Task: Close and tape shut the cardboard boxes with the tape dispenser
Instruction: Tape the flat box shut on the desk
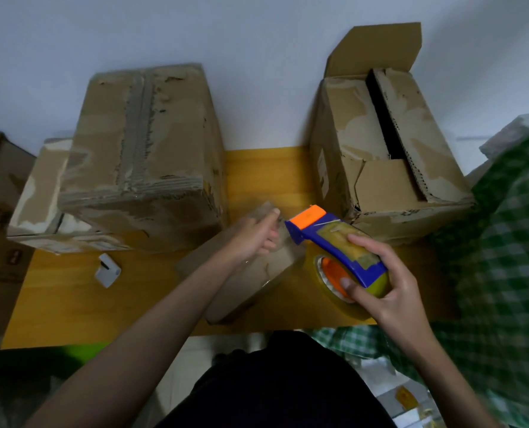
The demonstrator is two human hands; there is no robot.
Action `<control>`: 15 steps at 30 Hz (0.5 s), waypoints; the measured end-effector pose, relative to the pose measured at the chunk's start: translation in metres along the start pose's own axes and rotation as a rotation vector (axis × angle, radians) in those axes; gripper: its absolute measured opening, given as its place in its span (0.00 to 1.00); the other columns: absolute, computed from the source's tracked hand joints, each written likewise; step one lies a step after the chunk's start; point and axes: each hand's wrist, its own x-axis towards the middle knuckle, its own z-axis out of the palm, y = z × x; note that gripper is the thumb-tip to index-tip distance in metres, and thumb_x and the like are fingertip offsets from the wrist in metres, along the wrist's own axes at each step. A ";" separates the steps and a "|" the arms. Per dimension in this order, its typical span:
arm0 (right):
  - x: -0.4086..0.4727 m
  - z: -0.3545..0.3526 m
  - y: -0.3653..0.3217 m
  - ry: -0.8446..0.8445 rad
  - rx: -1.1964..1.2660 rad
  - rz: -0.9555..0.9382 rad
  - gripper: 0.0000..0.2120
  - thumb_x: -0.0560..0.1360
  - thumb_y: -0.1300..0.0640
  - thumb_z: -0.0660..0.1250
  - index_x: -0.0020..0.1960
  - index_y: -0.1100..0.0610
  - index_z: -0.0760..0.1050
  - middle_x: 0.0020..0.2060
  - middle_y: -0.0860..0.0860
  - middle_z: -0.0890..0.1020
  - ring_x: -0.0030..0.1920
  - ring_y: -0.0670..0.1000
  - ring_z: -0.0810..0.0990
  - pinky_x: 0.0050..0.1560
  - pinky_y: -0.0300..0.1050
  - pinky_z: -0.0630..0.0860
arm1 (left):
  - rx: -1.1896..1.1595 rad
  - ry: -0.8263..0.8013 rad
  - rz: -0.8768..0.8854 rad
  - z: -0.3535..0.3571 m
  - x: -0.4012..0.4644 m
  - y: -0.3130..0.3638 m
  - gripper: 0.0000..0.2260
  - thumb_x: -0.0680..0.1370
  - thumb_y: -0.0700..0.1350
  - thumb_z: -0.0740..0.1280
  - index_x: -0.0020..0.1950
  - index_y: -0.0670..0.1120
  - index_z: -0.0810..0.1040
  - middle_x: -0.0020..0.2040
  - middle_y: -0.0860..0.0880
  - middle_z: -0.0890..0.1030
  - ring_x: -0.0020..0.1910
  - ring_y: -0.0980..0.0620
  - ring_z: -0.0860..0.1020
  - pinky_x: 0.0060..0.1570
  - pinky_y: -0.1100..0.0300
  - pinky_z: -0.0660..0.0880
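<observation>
right hand (390, 291) has its grip clamped round the tape dispenser (337, 242); just left of it, left hand (257, 236) grips a small cardboard box (241, 273) on the worktop (71, 304).

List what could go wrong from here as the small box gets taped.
1. The left hand holds the far end of the small brown cardboard box right beside the orange cutter end of the blue tape dispenser in the right hand; the fingers could get nicked.
2. The small box lies skewed on the yellow wooden table; the tape may run crooked.
3. The large cardboard box on the right is open and could be forgotten.
</observation>
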 end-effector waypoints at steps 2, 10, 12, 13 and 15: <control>0.001 0.000 -0.002 0.000 -0.019 -0.040 0.30 0.71 0.58 0.77 0.62 0.29 0.73 0.60 0.29 0.75 0.63 0.37 0.75 0.53 0.29 0.75 | -0.093 -0.207 -0.128 -0.003 -0.010 0.007 0.30 0.81 0.66 0.56 0.61 0.40 0.80 0.54 0.43 0.85 0.52 0.47 0.84 0.47 0.59 0.80; -0.003 -0.001 -0.007 -0.029 0.016 -0.074 0.28 0.70 0.57 0.74 0.64 0.34 0.74 0.62 0.33 0.76 0.63 0.40 0.76 0.50 0.32 0.78 | -0.526 -0.276 -0.223 -0.013 -0.014 0.013 0.09 0.80 0.43 0.68 0.58 0.42 0.79 0.48 0.45 0.83 0.40 0.55 0.79 0.36 0.65 0.77; -0.005 0.000 -0.007 -0.033 0.017 -0.080 0.28 0.70 0.56 0.74 0.65 0.35 0.74 0.62 0.34 0.76 0.63 0.42 0.76 0.50 0.33 0.79 | -0.527 -0.277 -0.228 -0.016 -0.014 0.015 0.07 0.80 0.42 0.68 0.57 0.42 0.79 0.49 0.45 0.82 0.41 0.55 0.79 0.35 0.66 0.77; -0.007 0.001 -0.007 -0.036 0.017 -0.080 0.28 0.70 0.56 0.74 0.65 0.35 0.74 0.63 0.34 0.76 0.64 0.42 0.76 0.50 0.34 0.79 | -0.519 -0.276 -0.225 -0.017 -0.015 0.017 0.07 0.81 0.43 0.68 0.57 0.42 0.79 0.50 0.45 0.83 0.43 0.54 0.79 0.35 0.65 0.77; -0.008 0.001 -0.007 -0.047 0.013 -0.084 0.28 0.70 0.56 0.74 0.65 0.34 0.74 0.63 0.34 0.75 0.64 0.42 0.76 0.50 0.34 0.79 | -0.493 -0.273 -0.219 -0.018 -0.018 0.020 0.08 0.81 0.46 0.67 0.57 0.43 0.78 0.51 0.44 0.84 0.49 0.52 0.81 0.35 0.64 0.78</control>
